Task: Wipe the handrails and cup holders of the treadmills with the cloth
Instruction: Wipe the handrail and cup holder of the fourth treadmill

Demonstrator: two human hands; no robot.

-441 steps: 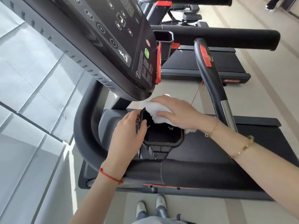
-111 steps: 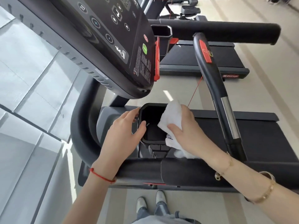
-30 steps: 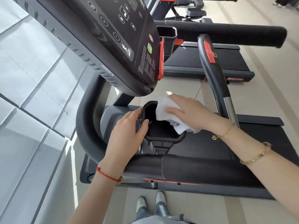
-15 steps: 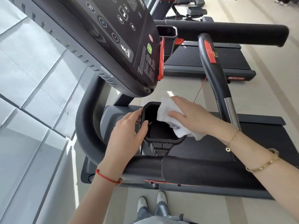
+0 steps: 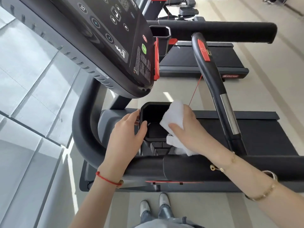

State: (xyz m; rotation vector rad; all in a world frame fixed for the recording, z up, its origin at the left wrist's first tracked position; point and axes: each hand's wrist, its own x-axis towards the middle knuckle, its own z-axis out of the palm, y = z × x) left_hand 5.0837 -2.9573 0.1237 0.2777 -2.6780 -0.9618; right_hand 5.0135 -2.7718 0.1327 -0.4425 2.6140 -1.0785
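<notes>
While the left hand (image 5: 126,134) steadies the cup holder (image 5: 153,122), fingers curled round its left rim, the right hand (image 5: 189,130) grips the white cloth (image 5: 173,117), pressed over the right rim. Step: cup-holder wiping. Next, likely: sweep the inner walls, then the padded handrail (image 5: 189,168) just below

right hand (image 5: 189,129) presses cloth (image 5: 174,116) on cup holder (image 5: 154,139) rim.

Red string bracelet (image 5: 107,179), gold bracelets (image 5: 263,194)
</notes>
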